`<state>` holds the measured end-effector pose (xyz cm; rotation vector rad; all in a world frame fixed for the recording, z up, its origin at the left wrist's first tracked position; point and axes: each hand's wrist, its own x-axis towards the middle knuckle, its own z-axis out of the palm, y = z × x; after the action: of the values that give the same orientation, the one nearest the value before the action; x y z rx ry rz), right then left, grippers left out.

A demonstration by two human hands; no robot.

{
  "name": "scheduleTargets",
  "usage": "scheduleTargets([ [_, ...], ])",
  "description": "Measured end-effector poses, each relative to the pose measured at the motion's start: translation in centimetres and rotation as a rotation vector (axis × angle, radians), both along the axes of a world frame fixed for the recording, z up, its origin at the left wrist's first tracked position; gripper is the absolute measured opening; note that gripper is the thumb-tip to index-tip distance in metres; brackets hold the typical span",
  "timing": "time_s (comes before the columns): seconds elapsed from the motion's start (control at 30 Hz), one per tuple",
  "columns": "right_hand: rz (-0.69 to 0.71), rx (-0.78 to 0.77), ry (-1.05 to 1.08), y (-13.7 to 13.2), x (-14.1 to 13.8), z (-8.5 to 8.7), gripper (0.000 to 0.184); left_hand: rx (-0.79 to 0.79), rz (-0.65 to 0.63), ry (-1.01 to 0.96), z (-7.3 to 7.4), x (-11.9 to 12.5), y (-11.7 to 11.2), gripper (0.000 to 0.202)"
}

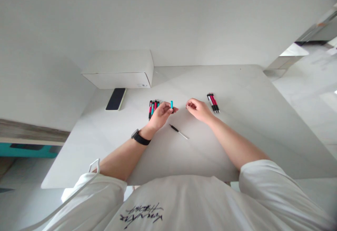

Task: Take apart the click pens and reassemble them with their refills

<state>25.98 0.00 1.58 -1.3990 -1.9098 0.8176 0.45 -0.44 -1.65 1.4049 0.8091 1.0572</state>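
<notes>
My left hand (163, 112), with a black watch on its wrist, pinches a turquoise pen barrel (171, 104) that points upward between thumb and fingers. My right hand (196, 107) is held just across from it, its fingers curled in a pinch; whatever they hold, if anything, is too small to make out. Between and below the hands lies a pen part (179, 131) with a black grip and a pale thin end. Several red, turquoise and black pens (150, 108) lie beside my left hand, which partly hides them.
To the right of my right hand lies a small row of red, white and black pens (213, 103). A phone (116, 99) lies at the left, in front of a white box (118, 80). The white table (237, 83) meets the wall at the back.
</notes>
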Motion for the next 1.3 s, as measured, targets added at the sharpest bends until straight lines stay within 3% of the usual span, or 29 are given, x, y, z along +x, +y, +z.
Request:
scheduleTargets([
  [0.13,0.034,0.002,0.167,-0.2,-0.2,0.1,0.021,-0.018,-0.054,0.037,-0.2,0.0,-0.2,0.031],
  [0.3,0.036,-0.018,0.302,-0.6,-0.7,0.3,0.03,0.095,-0.05,0.261,-0.1,0.2,-0.9,0.026],
  [0.63,0.013,0.047,0.29,-0.7,-0.8,1.0,0.027,0.182,0.017,0.402,1.1,0.3,-1.4,0.023],
  [0.9,0.071,0.072,0.223,-1.1,-1.3,1.1,0.028,0.229,0.003,0.437,1.5,0.3,-1.7,0.022],
  [1.2,0.162,-0.231,0.558,-1.0,-2.4,-0.7,0.04,0.253,0.032,0.381,1.4,0.5,-1.6,0.026],
  [1.3,0.074,-0.254,0.7,-0.6,-2.1,-0.8,0.037,0.267,0.025,0.37,1.5,0.4,-1.7,0.029],
])
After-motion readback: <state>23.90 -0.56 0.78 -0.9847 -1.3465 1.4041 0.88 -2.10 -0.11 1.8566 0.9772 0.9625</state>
